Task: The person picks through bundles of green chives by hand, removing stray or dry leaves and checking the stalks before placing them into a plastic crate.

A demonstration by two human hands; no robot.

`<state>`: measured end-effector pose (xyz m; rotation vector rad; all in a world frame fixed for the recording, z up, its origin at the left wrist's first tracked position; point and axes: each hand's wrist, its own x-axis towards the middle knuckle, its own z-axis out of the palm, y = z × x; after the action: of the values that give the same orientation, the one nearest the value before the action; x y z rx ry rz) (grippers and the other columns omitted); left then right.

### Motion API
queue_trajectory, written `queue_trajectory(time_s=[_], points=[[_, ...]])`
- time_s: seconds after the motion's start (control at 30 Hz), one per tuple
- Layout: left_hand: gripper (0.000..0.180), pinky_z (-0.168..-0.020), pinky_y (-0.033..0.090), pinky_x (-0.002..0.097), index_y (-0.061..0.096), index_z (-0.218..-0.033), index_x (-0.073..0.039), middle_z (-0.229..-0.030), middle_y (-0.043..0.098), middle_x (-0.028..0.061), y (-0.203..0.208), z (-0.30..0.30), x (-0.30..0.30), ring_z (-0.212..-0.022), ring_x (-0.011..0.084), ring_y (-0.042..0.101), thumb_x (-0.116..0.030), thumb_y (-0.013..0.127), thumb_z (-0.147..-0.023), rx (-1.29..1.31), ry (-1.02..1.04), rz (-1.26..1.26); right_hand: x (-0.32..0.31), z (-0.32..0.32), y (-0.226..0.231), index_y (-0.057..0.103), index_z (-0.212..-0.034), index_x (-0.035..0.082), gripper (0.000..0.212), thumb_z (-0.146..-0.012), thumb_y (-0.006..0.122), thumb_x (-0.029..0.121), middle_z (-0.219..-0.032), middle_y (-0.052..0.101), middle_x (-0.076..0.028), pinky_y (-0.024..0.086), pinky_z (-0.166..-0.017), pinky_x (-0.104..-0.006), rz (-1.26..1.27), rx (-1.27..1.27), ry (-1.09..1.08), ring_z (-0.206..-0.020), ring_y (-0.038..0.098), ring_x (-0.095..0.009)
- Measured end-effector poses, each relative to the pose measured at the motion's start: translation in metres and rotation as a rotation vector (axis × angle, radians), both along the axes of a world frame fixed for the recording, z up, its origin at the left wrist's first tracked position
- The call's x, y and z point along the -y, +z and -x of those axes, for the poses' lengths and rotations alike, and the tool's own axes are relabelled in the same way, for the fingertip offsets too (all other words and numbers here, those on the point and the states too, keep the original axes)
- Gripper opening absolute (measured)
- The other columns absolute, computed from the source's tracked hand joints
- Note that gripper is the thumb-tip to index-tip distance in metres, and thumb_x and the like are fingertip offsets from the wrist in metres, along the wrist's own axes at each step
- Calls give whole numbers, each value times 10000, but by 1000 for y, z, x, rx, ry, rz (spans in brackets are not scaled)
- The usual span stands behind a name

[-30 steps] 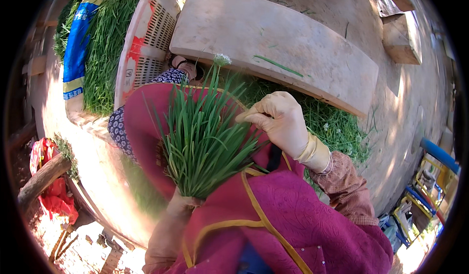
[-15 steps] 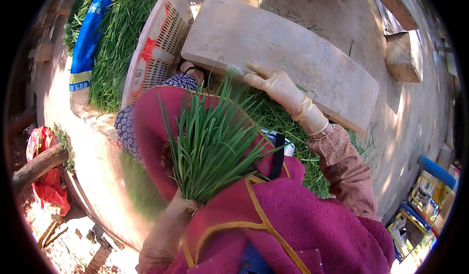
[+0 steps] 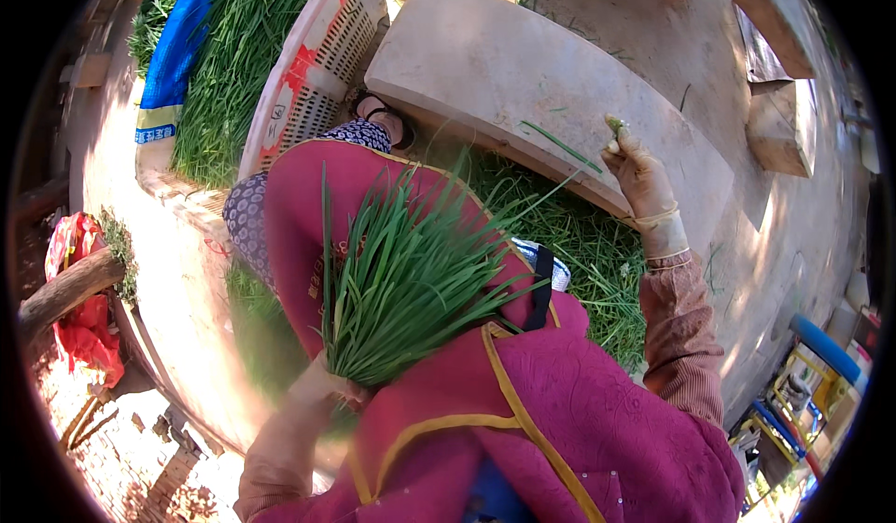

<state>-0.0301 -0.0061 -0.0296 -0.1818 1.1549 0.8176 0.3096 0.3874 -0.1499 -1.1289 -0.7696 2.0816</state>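
Across my lap lies a thick bunch of long green chives (image 3: 401,285), its leaves fanning up and to the right. My left hand (image 3: 322,383), in a pale glove, is wrapped round the gathered end of the bunch. Off to the right, my right hand (image 3: 639,173) is raised over the stone slab (image 3: 541,75), gloved, its fingers pinched together. A small pale-green scrap (image 3: 614,124) shows at those fingertips; what it is exactly I cannot make out. Beside that hand, a single loose green blade (image 3: 560,145) shows over the slab.
At the upper left a white and red plastic crate (image 3: 299,84) stands by a heap of chives (image 3: 224,75) with a blue sack edge (image 3: 177,56). Loose cut leaves (image 3: 597,252) litter the ground below the slab. A log (image 3: 70,290) and red bag (image 3: 89,336) lie far left.
My right hand has moved right, and its fingers have gone from spread to pinched, with a small scrap at their tips. The chive bunch stays in my left hand, which has shifted slightly.
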Motion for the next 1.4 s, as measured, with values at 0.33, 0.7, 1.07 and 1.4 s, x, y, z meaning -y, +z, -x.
queue_trajectory(time_s=[0.33,0.7,1.07,1.4], points=[[957,-902,519,394,482,-1356,-28,-1208,634,91,-12,9,11,-1075,234,613,85,845,-477,19,-86,14,102,-305,-53,735,-1096,81,279,-838,703,181,-840,723,-104,543,-674,-278,235,1607,684,-727,670,-121],[938,-831,500,341,464,-1362,-6,-1215,623,133,-7,5,-1,-1082,238,610,22,857,-511,9,-57,-3,90,11,95,747,-1022,28,181,-858,674,41,-828,689,-19,490,-667,-213,-327,604,459,-738,582,-59],[936,-823,499,339,461,-1363,-7,-1210,623,133,-3,-3,0,-1071,236,609,26,851,-512,21,-20,-13,120,89,100,748,-969,187,372,-673,770,413,-648,490,-14,400,-745,-334,-1340,680,736,-654,504,-205],[935,-816,498,338,459,-1364,-7,-1206,624,133,-6,-5,4,-1062,235,608,29,846,-513,29,0,-12,142,95,89,720,-747,119,71,-758,746,185,-676,623,-28,457,-691,-312,-1004,597,442,-644,576,-187]])
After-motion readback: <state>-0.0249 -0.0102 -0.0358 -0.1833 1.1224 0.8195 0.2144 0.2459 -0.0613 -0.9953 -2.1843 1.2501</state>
